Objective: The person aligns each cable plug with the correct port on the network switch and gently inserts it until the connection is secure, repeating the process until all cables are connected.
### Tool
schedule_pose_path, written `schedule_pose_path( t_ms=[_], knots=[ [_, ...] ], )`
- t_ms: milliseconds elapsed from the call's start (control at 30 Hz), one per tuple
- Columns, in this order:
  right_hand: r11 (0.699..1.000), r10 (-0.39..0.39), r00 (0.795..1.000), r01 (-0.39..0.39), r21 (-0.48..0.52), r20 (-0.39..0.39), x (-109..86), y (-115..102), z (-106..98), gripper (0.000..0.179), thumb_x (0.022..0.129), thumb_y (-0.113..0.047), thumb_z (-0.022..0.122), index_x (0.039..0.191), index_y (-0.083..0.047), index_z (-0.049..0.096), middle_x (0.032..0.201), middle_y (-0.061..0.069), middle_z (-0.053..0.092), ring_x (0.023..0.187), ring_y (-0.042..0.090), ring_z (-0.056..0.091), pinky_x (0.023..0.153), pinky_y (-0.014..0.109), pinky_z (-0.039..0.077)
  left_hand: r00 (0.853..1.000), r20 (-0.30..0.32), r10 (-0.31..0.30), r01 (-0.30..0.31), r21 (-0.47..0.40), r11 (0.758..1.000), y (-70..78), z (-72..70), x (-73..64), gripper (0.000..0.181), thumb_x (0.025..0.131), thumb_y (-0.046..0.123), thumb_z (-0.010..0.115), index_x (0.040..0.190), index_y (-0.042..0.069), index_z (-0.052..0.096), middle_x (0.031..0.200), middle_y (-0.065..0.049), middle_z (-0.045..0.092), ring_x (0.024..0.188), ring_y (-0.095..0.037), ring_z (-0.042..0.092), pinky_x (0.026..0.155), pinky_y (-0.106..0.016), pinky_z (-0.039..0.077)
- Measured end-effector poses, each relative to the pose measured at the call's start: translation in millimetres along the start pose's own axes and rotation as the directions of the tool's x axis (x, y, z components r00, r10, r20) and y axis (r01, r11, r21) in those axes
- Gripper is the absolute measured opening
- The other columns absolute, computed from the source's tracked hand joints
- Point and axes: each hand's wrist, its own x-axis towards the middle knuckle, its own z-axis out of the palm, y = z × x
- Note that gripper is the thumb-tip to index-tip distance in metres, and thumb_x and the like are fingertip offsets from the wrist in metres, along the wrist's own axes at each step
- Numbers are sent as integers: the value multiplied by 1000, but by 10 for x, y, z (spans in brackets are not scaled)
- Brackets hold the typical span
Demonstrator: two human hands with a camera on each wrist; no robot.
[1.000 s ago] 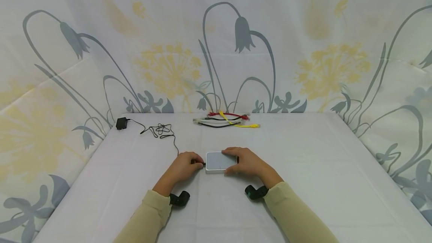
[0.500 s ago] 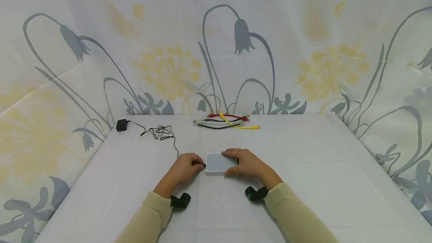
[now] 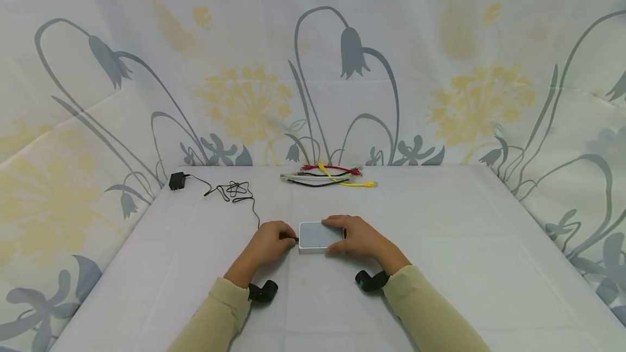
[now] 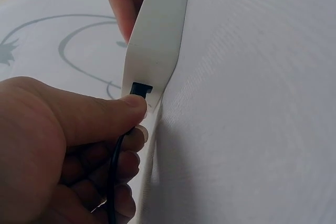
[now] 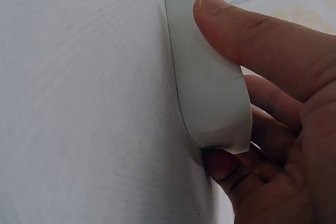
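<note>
A small flat white box with a grey top point(image 3: 312, 234) lies on the white table in front of the person. The right hand point(image 3: 362, 239) grips it from the right, thumb along the near side and fingers at the far edge. At the left end, the left hand point(image 3: 267, 244) pinches a black cable plug point(image 4: 139, 89) between thumb and fingers. In the left wrist view, the plug meets a socket in the box's white end wall point(image 4: 149, 61); how deep it sits I cannot tell. Its thin black cord point(image 4: 111, 177) runs down past the curled fingers.
The cord point(image 3: 235, 188) lies in loose loops at the left and leads to a black power adapter point(image 3: 177, 181). Several short network cables lie in a pile at the back middle, among them a yellow cable point(image 3: 359, 184) and a red cable point(image 3: 332, 167). A floral cloth point(image 3: 411, 124) hangs behind.
Both hands and the box keep the same places and holds. Only a slight shift of the head view shows.
</note>
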Motion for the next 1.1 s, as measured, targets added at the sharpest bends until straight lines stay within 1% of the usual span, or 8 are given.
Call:
schedule_pose_path(
  t_ms=[200,333,567,700,867,1100],
  knots=[
    [1000,-2,1000,2,-1,2,-4,-8,-1,70,74,-38,81,138,-24,56,145,0,51,132,23,47,106,45,39,1000,19,-16,16,-20,1000,-7,2,3,7,88,12,67,92,11,73,95,-1,68,92,-16,59,84,-39,50],
    [1000,-8,1000,8,-19,-6,-6,-9,-1,70,74,-37,81,138,-23,56,144,0,52,132,24,47,106,45,40,999,34,-27,28,-29,999,-10,9,10,8,89,12,66,94,11,72,95,-1,68,91,-16,59,84,-39,50],
    [1000,-6,1000,6,-18,-5,2,-6,-2,70,74,-38,81,138,-23,56,144,1,52,133,24,47,107,46,39,998,57,-22,23,-26,999,19,18,11,10,91,12,63,96,8,71,97,-4,68,92,-17,59,85,-40,49],
    [1000,5,1000,-6,-16,-4,1,-3,2,70,73,-38,82,137,-24,57,145,0,51,134,24,46,107,45,39,999,50,-23,24,-22,999,33,21,7,10,90,12,64,95,8,71,96,-4,68,91,-17,59,84,-39,49],
    [1000,16,1000,-16,-5,-6,3,4,13,70,73,-39,82,137,-25,57,145,-1,51,134,23,46,107,45,39,999,33,2,-2,0,1000,39,25,-1,8,89,12,65,93,9,71,95,-3,68,89,-16,59,81,-38,50],
    [1000,1,1000,-2,-6,-12,9,14,24,70,73,-38,82,137,-24,57,144,-1,52,133,23,46,107,45,39,999,4,42,-42,39,998,43,34,-3,5,87,9,68,90,8,72,92,-2,68,85,-14,59,77,-35,50]
  ],
)
